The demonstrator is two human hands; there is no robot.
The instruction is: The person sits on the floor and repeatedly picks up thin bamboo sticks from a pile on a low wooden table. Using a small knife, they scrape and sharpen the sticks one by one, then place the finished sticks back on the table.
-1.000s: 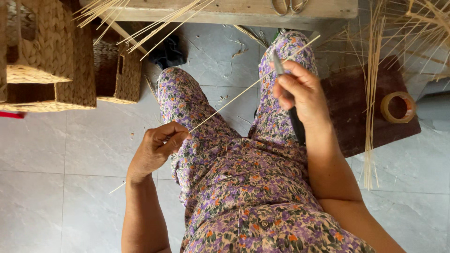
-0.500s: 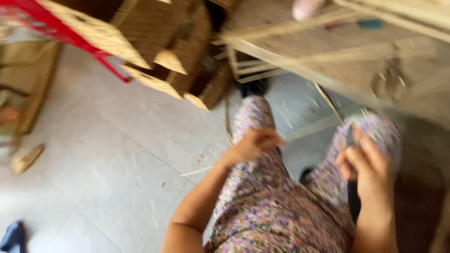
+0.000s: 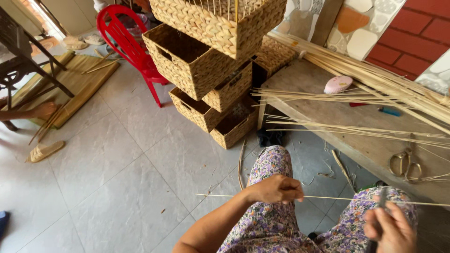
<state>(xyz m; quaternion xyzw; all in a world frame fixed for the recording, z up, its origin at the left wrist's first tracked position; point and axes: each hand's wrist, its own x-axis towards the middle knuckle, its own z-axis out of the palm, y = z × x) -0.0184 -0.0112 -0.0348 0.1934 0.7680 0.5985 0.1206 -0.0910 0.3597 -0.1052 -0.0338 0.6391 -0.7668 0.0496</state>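
Note:
My left hand (image 3: 277,189) pinches a long thin pale reed strip (image 3: 337,198) that runs level across my knees, over my flowered trousers. At the bottom right my right hand (image 3: 391,227) is closed around a slim dark-handled tool (image 3: 380,200), whose tip rests against the same strip. The tool's lower end is hidden in my fist.
Stacked woven baskets (image 3: 206,65) stand ahead, with a red plastic chair (image 3: 129,44) behind them. A low wooden bench (image 3: 347,122) on the right carries bundled reeds (image 3: 375,79), scissors (image 3: 405,164) and a pink object (image 3: 338,84). Another person's foot (image 3: 42,110) rests on a mat at the left.
My head has lifted and turned left, bringing the baskets, chair and bench into view. Both hands keep hold of the strip and the tool, the strip now lying level.

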